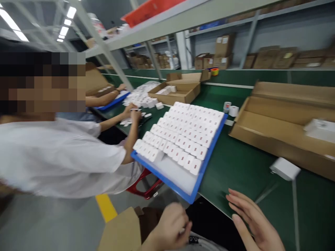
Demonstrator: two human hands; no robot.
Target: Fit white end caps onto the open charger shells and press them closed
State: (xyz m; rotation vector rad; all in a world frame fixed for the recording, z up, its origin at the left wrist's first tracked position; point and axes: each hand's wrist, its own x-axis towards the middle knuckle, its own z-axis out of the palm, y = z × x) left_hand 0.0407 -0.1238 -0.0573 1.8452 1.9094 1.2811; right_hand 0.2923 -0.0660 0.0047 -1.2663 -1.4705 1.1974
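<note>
My left hand (170, 225) is at the bottom centre, fingers curled into a loose fist just below the near corner of a blue-rimmed tray (206, 158); what it holds, if anything, is hidden. My right hand (252, 221) lies open, fingers stretched out, on the near edge of the green table (243, 170). The tray carries several rows of small white boxes (183, 132) and overhangs the table edge. A single white box (285, 168) lies on the green surface to the right of my right hand.
A person in a white shirt (60, 157) sits at left, hands at small white parts (133, 113). Open cardboard cartons (282, 125) (180, 89) stand on the table. Tape rolls (231, 108), a red stool (146, 184), a cardboard box (123, 232) below, shelves behind.
</note>
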